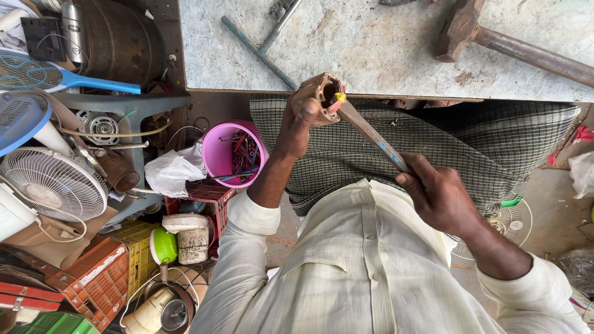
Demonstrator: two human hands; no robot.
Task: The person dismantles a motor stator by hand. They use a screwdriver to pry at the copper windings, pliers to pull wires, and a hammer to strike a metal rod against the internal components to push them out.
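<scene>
My left hand (pixel 301 121) grips a brown, rusty, ring-shaped metal part (pixel 320 88) with windings inside, held up over my lap. My right hand (pixel 438 193) holds the end of a long flat wooden stick (pixel 371 134) with blue marks. The stick's tip pokes into the opening of the part, beside a small yellow piece (pixel 339 98). Both hands are above my checked cloth (pixel 482 148) and pale shirt.
A grey stone-topped workbench (pixel 383 55) lies ahead with a rusty hammer (pixel 495 40) and a thin metal tool (pixel 260 49). On the left stand a pink bucket of wires (pixel 232 154), a white fan (pixel 52 182), crates and clutter.
</scene>
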